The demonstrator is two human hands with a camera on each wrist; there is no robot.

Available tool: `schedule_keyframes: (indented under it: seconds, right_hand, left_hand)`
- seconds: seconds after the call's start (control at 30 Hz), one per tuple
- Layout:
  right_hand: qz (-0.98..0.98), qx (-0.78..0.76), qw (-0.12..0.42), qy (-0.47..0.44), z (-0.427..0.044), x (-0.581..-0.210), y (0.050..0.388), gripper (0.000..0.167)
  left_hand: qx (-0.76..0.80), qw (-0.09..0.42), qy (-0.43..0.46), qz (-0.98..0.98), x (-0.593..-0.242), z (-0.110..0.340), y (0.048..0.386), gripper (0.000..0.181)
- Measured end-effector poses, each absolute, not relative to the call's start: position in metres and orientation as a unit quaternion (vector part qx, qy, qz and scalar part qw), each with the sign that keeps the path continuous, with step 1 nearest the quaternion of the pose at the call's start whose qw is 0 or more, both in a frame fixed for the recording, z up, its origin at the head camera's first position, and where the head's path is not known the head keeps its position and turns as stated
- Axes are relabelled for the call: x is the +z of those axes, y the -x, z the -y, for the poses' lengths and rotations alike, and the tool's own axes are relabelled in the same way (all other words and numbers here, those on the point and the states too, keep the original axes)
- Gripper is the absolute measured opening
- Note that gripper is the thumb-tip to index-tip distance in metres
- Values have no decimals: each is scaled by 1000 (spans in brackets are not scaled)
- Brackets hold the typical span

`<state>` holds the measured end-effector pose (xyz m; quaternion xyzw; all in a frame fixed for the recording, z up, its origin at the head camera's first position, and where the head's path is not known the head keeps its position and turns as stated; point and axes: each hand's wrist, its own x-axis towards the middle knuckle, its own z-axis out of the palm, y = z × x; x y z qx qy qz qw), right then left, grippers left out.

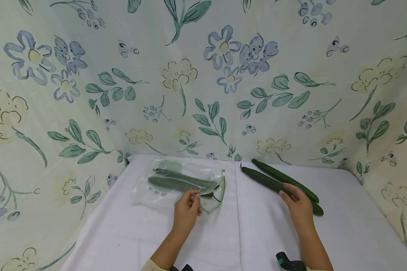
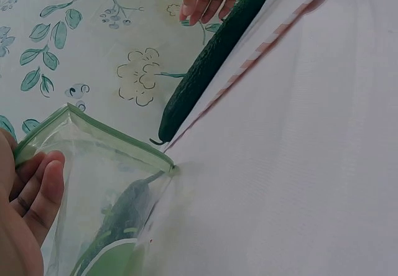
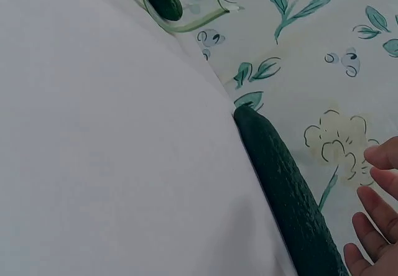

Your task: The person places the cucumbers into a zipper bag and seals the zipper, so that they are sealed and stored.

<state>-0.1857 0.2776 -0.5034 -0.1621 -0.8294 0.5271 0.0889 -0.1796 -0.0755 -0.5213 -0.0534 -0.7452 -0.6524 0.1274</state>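
Observation:
A clear zip bag with a green rim (image 1: 224, 188) lies flat on the left of the table, its mouth toward the right. Inside are two cucumbers (image 1: 169, 183), seen through the plastic. My left hand (image 1: 186, 210) pinches the bag's green edge between thumb and fingers; in the left wrist view that edge is lifted and the mouth gapes. To the right lie two loose cucumbers, a nearer one (image 1: 262, 180) and a farther one (image 1: 280, 175). Over the nearer one hovers my right hand (image 1: 299, 210), fingers spread and relaxed; the right wrist view shows them beside a cucumber (image 3: 286, 189), not closed on it.
A white cloth (image 1: 217, 241) with a crease down its middle covers the table. Floral fabric (image 1: 203, 139) hangs behind the table and along both sides. A black wrist device (image 1: 289, 262) sits near the right forearm.

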Motion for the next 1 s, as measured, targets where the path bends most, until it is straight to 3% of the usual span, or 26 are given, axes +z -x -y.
schedule_keyframes:
  seconds: [0.57,1.0]
  right_hand:
    - [817,508,106,251,-332,-512,174,58]
    - [832,486,51,265,-358,-534,178,71]
  left_hand:
    - [-655,128,61,742,-525,77,181,13]
    - [-641,114,24,758,-522,75,181,15]
